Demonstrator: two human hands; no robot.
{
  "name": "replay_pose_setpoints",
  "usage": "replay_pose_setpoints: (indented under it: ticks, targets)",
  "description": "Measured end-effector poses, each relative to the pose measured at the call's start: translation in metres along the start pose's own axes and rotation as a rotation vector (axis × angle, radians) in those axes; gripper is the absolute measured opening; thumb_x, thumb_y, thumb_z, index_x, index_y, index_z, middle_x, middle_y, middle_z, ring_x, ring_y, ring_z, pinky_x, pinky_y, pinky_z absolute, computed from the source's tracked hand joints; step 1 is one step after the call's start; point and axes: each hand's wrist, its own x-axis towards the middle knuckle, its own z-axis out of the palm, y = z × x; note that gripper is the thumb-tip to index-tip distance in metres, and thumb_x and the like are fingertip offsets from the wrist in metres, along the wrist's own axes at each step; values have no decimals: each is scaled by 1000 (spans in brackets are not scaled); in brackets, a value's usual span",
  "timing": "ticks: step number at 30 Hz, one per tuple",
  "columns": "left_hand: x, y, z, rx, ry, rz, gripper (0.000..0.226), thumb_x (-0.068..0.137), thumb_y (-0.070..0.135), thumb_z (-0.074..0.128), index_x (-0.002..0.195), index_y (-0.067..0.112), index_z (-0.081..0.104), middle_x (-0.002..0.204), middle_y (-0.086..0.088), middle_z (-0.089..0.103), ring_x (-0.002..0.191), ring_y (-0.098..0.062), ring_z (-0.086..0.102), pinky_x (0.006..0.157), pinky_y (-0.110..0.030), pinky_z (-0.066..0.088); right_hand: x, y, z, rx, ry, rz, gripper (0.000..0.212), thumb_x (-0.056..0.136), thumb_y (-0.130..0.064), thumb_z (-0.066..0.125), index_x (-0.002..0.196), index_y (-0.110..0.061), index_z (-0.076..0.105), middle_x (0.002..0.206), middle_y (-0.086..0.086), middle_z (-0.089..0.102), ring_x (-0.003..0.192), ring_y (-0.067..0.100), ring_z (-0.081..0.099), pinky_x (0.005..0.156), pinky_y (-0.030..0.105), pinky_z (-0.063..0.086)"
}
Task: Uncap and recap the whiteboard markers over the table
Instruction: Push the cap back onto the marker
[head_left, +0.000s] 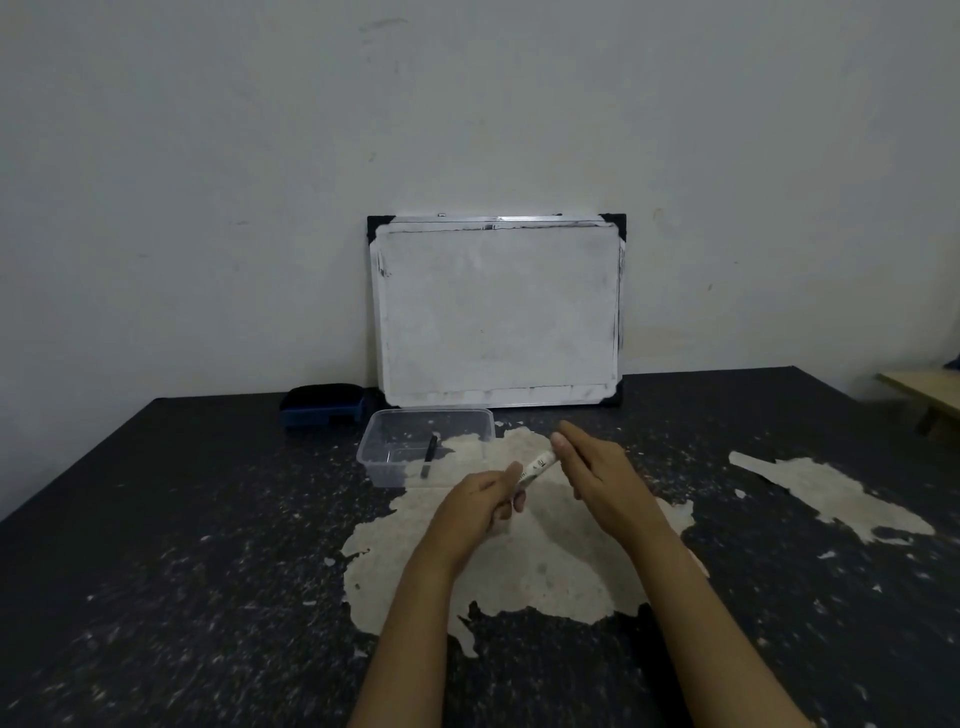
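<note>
White-barrelled marker (535, 468) sits just below frame centre, held over the table, tilted w/ upper end toward upper right and lower end toward lower left. Barrel has dark print near the upper end. Both ends are covered by fingers, so cap state can't be told. Second marker (429, 456), dark, thin, lies left of centre, w/ long axis running almost top to bottom of the frame, slightly slanted. It rests inside a clear tub; can't tell if capped. The 2 markers are near each other but apart.
</note>
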Motion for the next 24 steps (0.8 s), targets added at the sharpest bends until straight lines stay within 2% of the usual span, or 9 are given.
replay_pose_setpoints:
  ticks: [3,6,8,10,12,14,17,19,24]
  targets:
    - [0,0,4,151,80,19,51,93,63,43,71,22,65,59,10,52,52,-6,44,59,-28,34,0,2,2,30,-6,52,36,104,-40,40,79,-19,52,61,-2,49,52,9,42,55,36,37]
    - [-1,-2,6,380,190,70,52,94,63,38,76,22,64,68,3,61,64,-11,56,63,-29,39,1,6,6,77,-21,144,37,103,-41,41,77,-19,55,63,-4,50,54,4,42,58,31,37]
    - [-3,-2,6,497,237,129,49,96,60,36,73,23,60,63,5,56,59,-9,51,59,-27,36,1,7,7,117,-25,202,37,103,-40,43,73,-24,56,62,-8,50,53,2,44,58,28,39]
    - [-4,0,7,621,279,207,45,99,54,36,72,25,57,58,7,51,55,-7,48,54,-24,33,0,6,8,162,-20,251,38,103,-39,44,68,-32,56,58,-13,51,50,-1,47,54,16,39]
    - [-4,1,9,691,303,272,42,101,50,37,71,27,55,55,8,48,53,-7,46,51,-23,31,-1,4,8,212,-12,295,40,103,-40,44,66,-31,54,57,-12,50,48,-1,46,51,12,38]
    - [-3,-1,12,620,288,254,42,100,52,36,70,28,53,56,8,49,53,-5,45,52,-23,32,1,3,8,269,-12,320,41,103,-43,42,68,-23,52,60,-4,47,49,6,42,49,17,37]
    - [1,1,14,359,223,138,52,97,60,36,70,22,59,65,0,58,61,-9,52,60,-27,36,4,-1,5,410,10,353,48,102,-49,37,70,-17,51,59,-3,41,50,9,34,49,26,31]
    - [1,5,13,275,182,93,52,96,61,38,69,23,61,65,5,57,61,-8,51,62,-29,35,6,-1,-1,450,38,365,53,104,-47,32,70,-13,54,58,-1,40,50,11,33,49,28,28]
    - [1,12,14,210,158,59,49,94,62,41,66,27,59,62,10,55,52,1,46,60,-27,34,1,-3,-4,371,39,193,46,104,-40,42,74,-9,57,63,0,46,53,7,38,51,23,31]
